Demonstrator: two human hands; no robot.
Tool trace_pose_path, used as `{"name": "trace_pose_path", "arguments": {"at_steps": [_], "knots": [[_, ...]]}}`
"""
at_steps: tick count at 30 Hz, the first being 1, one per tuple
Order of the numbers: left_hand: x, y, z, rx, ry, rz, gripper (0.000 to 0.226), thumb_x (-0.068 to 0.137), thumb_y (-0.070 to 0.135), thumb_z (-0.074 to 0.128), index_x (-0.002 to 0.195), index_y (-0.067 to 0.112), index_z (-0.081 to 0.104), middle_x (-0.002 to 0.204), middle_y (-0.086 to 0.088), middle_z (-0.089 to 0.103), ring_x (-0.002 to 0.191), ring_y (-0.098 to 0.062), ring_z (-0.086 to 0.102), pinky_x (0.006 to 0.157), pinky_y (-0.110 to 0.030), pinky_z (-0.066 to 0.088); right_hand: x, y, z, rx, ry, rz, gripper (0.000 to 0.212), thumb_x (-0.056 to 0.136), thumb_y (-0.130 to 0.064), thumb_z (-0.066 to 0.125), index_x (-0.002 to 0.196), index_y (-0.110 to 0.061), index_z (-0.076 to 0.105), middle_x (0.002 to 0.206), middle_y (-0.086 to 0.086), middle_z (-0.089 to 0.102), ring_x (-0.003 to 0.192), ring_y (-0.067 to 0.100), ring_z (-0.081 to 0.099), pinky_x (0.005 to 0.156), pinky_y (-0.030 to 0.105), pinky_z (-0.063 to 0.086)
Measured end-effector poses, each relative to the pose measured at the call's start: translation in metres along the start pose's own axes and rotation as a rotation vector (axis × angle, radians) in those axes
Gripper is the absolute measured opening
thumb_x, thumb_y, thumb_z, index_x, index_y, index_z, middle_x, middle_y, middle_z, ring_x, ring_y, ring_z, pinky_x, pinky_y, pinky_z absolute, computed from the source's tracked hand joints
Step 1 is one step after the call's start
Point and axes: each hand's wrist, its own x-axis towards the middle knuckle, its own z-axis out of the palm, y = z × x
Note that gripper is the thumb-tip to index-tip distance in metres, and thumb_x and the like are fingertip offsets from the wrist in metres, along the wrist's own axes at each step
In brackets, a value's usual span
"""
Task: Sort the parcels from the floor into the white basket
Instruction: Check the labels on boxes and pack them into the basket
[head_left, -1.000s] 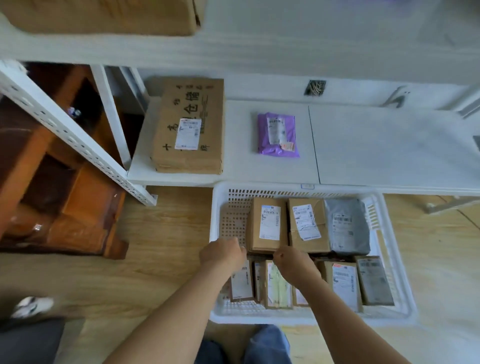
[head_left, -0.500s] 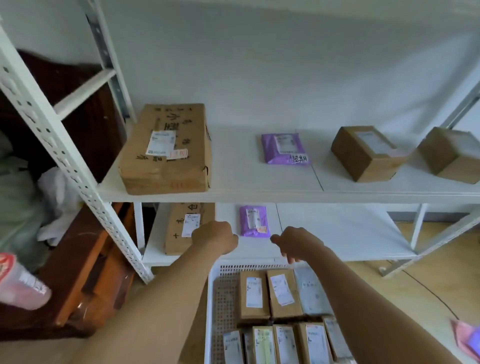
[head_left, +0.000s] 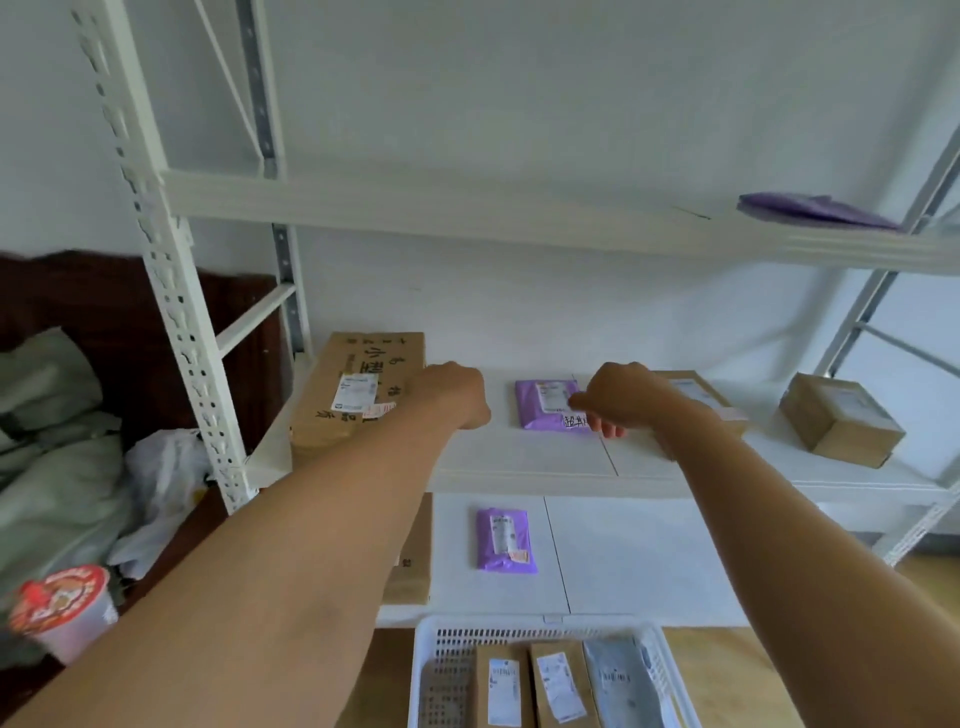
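Note:
The white basket (head_left: 524, 625) sits on the wooden floor at the bottom edge of the head view. In its far row lie two brown parcels (head_left: 500, 686) (head_left: 562, 685) and a grey mailer (head_left: 623, 687). Both my arms stretch forward at the height of the middle shelf. My left hand (head_left: 453, 396) is a fist with nothing seen in it, in front of a large brown carton (head_left: 353, 400). My right hand (head_left: 618, 401) has its fingers curled under and hovers over the right edge of a purple mailer (head_left: 543, 408); no object shows in it.
A white metal rack (head_left: 171, 312) fills the view. Two brown boxes (head_left: 698, 396) (head_left: 841, 422) sit on the middle shelf, a purple mailer (head_left: 505, 540) and a carton (head_left: 415, 564) on the lower shelf, another purple mailer (head_left: 815, 210) on the upper shelf. A red-lidded cup (head_left: 62, 610) and bedding lie at the left.
My view has tilted up from the basket to the shelves. Both hands left the parcels in the basket and rose to middle-shelf height, holding nothing.

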Motion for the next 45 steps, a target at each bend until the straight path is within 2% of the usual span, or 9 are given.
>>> {"name": "trace_pose_path", "arguments": {"at_steps": [4,10,16,25,29,33,37,42,45], "knots": [[-0.004,0.024,-0.023,0.090,0.077,0.041,0.018,0.083,0.012,0.043,0.065,0.013,0.041,0.071,-0.004,0.044,0.078,-0.021,0.057,0.062,-0.027,0.037,-0.020,0.012,-0.029,-0.031,0.152,0.002,0.041,0.086,-0.037,0.047,0.052,-0.016,0.058,0.053,-0.003,0.061,0.057,0.015,0.060,0.077,0.032,0.052],[-0.003,0.078,-0.027,0.104,0.098,0.063,0.009,0.087,0.022,0.047,0.086,0.013,0.049,0.078,-0.003,0.046,0.079,-0.025,0.050,0.067,-0.028,0.038,-0.057,0.067,-0.041,0.000,0.129,0.090,0.033,0.083,-0.032,0.049,0.057,-0.016,0.062,0.058,-0.001,0.064,0.062,0.019,0.062,0.076,0.032,0.052],[-0.016,0.189,-0.013,0.070,0.162,0.101,0.010,0.085,0.028,0.051,0.084,0.018,0.052,0.071,-0.001,0.042,0.077,-0.025,0.047,0.063,-0.027,0.032,-0.095,0.160,-0.037,0.004,0.112,0.122,0.025,0.085,-0.032,0.048,0.083,-0.012,0.062,0.095,0.013,0.066,0.091,0.030,0.061,0.087,0.039,0.050],[-0.022,0.324,0.017,0.055,0.096,0.125,0.036,0.085,0.030,0.049,0.117,0.014,0.055,0.112,-0.007,0.057,0.091,-0.025,0.052,0.072,-0.030,0.037,-0.144,0.308,-0.035,0.132,0.047,0.181,0.031,0.090,-0.030,0.050,0.065,-0.019,0.063,0.073,0.001,0.068,0.078,0.019,0.064,0.088,0.038,0.051],[-0.008,0.367,0.031,0.034,0.061,0.121,0.049,0.086,0.037,0.051,0.129,0.013,0.047,0.122,-0.008,0.054,0.108,-0.027,0.054,0.072,-0.029,0.035,-0.149,0.352,-0.031,0.114,0.076,0.211,0.031,0.087,-0.032,0.053,0.082,-0.007,0.070,0.085,0.010,0.069,0.088,0.027,0.063,0.082,0.035,0.049],[0.012,0.411,0.057,0.064,0.006,0.135,0.054,0.088,0.038,0.049,0.136,0.015,0.040,0.135,-0.009,0.046,0.117,-0.028,0.049,0.080,-0.030,0.038,-0.149,0.399,-0.025,0.061,0.116,0.275,0.034,0.085,-0.034,0.053,0.084,-0.004,0.070,0.082,0.011,0.062,0.075,0.024,0.055,0.055,0.025,0.039],[0.040,0.459,0.073,0.127,0.040,0.210,0.042,0.089,0.030,0.044,0.129,0.016,0.047,0.132,-0.007,0.049,0.120,-0.028,0.047,0.093,-0.035,0.038,-0.134,0.455,-0.023,0.024,0.116,0.339,0.037,0.085,-0.038,0.052,0.070,-0.009,0.068,0.065,0.002,0.056,0.064,0.020,0.053,0.054,0.024,0.038],[0.089,0.523,0.080,0.045,0.032,0.291,0.010,0.084,0.025,0.048,0.085,0.015,0.051,0.078,-0.002,0.047,0.079,-0.025,0.048,0.059,-0.026,0.033,-0.104,0.516,-0.020,-0.017,0.069,0.381,0.041,0.085,-0.041,0.050,0.050,-0.021,0.058,0.061,-0.004,0.055,0.061,0.017,0.055,0.068,0.031,0.050],[0.119,0.550,0.081,0.033,0.036,0.285,0.016,0.083,0.022,0.048,0.069,0.015,0.046,0.069,-0.001,0.043,0.062,-0.020,0.043,0.049,-0.024,0.026,-0.083,0.549,-0.027,-0.005,0.052,0.391,0.041,0.085,-0.038,0.048,0.049,-0.021,0.059,0.060,-0.004,0.057,0.063,0.019,0.058,0.070,0.032,0.052]]}}
